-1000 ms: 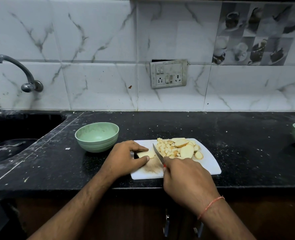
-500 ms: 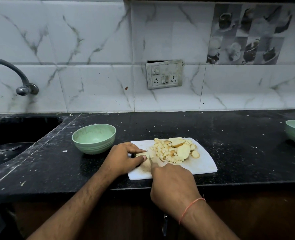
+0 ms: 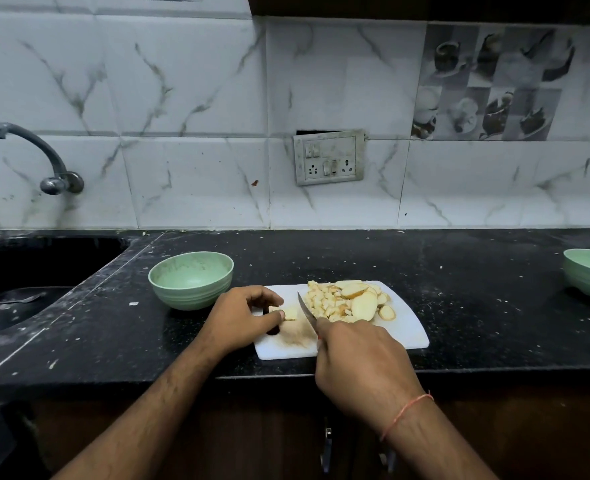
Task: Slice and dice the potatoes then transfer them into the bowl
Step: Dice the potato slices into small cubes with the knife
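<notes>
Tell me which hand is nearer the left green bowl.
Left. The left hand pinches a potato piece just right of that bowl; the right hand grips the knife farther right, past the piece.

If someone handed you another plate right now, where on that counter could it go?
Bare counter lies between the cutting board and the right-hand bowl, and behind the board toward the wall. Around the left bowl, both hands and the knife it is crowded.

Matt white plastic cutting board (image 3: 404, 327) under fingers; shiny metal knife blade (image 3: 305, 308) betw both hands' fingertips; matt ribbed green bowl (image 3: 191, 280) left of fingers; speckled black stone counter (image 3: 477, 289), glossy marble-look wall tiles (image 3: 182, 98) beyond fingers
</notes>
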Available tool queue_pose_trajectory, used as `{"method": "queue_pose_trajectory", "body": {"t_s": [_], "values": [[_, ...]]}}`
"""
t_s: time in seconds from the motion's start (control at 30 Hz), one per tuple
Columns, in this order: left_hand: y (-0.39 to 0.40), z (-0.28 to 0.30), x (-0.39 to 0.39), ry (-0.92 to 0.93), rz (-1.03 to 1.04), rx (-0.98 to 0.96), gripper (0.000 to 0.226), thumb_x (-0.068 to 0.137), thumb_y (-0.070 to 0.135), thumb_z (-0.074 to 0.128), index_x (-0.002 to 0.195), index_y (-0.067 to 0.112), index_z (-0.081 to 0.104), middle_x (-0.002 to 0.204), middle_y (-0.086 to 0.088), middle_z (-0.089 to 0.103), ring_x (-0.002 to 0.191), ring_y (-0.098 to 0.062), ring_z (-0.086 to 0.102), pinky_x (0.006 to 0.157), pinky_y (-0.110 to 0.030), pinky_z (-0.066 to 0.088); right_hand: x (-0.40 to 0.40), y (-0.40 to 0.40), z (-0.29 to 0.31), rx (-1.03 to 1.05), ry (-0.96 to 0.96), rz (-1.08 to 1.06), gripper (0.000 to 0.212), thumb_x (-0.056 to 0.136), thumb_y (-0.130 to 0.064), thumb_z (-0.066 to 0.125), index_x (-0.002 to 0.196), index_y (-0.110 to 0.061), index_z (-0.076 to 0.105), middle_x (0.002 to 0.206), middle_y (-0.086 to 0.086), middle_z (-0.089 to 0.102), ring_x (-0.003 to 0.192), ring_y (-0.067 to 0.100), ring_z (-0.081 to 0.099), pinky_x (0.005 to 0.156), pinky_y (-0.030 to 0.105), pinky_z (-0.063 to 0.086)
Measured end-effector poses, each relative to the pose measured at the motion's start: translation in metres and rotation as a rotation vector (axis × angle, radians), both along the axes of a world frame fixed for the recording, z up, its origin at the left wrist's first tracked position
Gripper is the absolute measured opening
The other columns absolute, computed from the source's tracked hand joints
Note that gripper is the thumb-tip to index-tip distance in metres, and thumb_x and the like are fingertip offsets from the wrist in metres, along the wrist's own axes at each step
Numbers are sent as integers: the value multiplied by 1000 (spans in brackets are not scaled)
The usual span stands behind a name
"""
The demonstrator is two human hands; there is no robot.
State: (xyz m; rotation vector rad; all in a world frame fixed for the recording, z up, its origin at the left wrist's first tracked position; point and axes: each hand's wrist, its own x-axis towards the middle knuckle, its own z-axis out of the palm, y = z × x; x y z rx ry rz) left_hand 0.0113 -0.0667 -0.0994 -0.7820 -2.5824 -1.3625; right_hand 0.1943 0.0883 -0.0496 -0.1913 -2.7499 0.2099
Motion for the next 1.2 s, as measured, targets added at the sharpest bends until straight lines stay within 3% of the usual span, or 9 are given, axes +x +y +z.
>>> {"method": "queue_pose_trajectory", "body": {"t_s": [0.13,0.3,0.57,0.67,0.77,0.93,1.2], "values": [[0,1,2,-51,-7,21,11,83,28,90,90,31,82,75,10,79,80,-7,76,88,-31,60,-7,-9,-1,-15,-27,-5,30,98,-30,44,123,-27,59,107,3,65,103,28,60,72,35,37],[1,3,4,-102,-25,37,9,85,27,89,92,29,84,74,8,79,87,-6,77,95,-29,58,-17,-19,-1,9,-102,-19,28,97,-27,47,123,-24,57,115,5,65,109,29,59,74,35,37],[2,6,6,-101,-21,38,11,85,25,89,94,29,84,75,8,80,81,0,76,84,-19,56,-12,-24,-6,109,-181,49,42,97,-25,51,138,-18,51,116,8,63,110,30,61,74,36,37],[3,6,9,-104,-29,55,11,87,22,88,96,26,84,74,6,80,76,-5,78,85,-21,58,0,-14,-4,157,-169,48,49,99,-30,49,147,-21,43,115,7,63,110,30,60,74,36,37],[3,6,9,-57,-31,40,13,86,24,89,97,29,85,77,9,80,75,-5,78,87,-26,59,7,-4,-2,143,-120,21,41,100,-31,47,140,-24,49,112,5,63,107,29,61,71,35,36],[7,6,12,64,-65,2,15,85,30,90,99,31,86,83,16,78,71,-1,75,84,-22,58,6,-2,1,29,-44,-20,30,99,-29,44,126,-28,57,106,1,67,98,27,61,69,34,35],[4,10,15,-86,-25,72,12,82,22,93,90,21,84,73,3,79,69,-13,79,77,-24,61,-9,-15,4,-33,-77,2,23,99,-29,45,115,-25,60,102,1,64,94,24,56,71,35,39]]}}
